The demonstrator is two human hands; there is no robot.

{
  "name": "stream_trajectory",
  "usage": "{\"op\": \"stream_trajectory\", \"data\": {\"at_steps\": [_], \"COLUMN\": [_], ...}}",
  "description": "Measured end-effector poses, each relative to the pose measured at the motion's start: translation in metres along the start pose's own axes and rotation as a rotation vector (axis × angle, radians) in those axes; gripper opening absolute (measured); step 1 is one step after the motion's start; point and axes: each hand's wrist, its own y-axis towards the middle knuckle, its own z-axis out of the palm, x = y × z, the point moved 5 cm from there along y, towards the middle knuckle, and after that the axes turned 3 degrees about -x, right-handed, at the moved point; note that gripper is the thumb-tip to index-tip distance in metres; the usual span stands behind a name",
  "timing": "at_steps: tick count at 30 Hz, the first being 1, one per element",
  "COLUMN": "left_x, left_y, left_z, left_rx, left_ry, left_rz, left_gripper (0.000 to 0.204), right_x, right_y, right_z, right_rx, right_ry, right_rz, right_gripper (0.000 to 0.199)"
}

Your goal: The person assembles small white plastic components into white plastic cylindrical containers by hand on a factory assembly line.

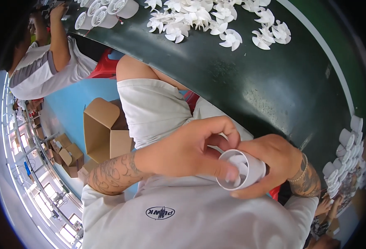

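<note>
Right hand (276, 159) wraps around the outer wall of a white plastic cup-shaped housing (256, 169), gripping it with the mouth tipped toward the left hand (189, 149). That other hand has its fingers bent and its thumb dipped inside the rim, touching or covering a white part (237, 161) within; whether it pinches that part cannot be told. The thumb hides much of the inside, and the right hand covers the housing's far side.

The housing is held in front of the torso, just beside the near edge of a dark green table (207, 70). This edge slants behind both hands, and the right hand overlaps it in view. Beyond lies a wide stretch of green surface, reaching up to a heap of white fan impellers (183, 14), cut off at the top, and across to a curved pale stripe (334, 62). More white housings (104, 16) stand at the upper left, also cropped; stacked white pieces (344, 145) at the far right blur into the rim. Left of the lap, an open cardboard box (98, 139) sits near the left forearm, whose elbow end is sleeved.
</note>
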Motion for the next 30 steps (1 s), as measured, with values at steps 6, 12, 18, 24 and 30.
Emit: {"op": "stream_trajectory", "data": {"at_steps": [6, 12, 18, 24, 30], "left_x": [-0.028, -0.030, 0.010, 0.017, 0.036], "left_y": [-0.005, -0.003, 0.005, -0.005, -0.006], "left_z": [0.003, -0.005, -0.010, -0.010, -0.025], "left_rx": [0.249, 0.331, 0.140, 0.024, 0.050], "left_ry": [0.585, 0.650, 0.094, 0.132, -0.164], "left_rz": [0.282, 0.489, 0.231, 0.365, 0.385], "left_gripper": [0.046, 0.024, 0.021, 0.034, 0.020], "right_x": [-0.006, -0.013, -0.029, -0.032, -0.029], "right_y": [-0.008, -0.030, -0.051, -0.037, -0.029], "right_z": [0.014, 0.026, 0.039, 0.042, 0.061], "right_rx": [0.251, 0.221, -0.156, -0.230, -0.460], "right_ry": [0.435, 0.994, 1.008, 0.709, 1.086], "right_rz": [0.373, 0.331, 0.180, 0.305, 0.531], "right_gripper": [0.037, 0.030, 0.032, 0.042, 0.043]}}
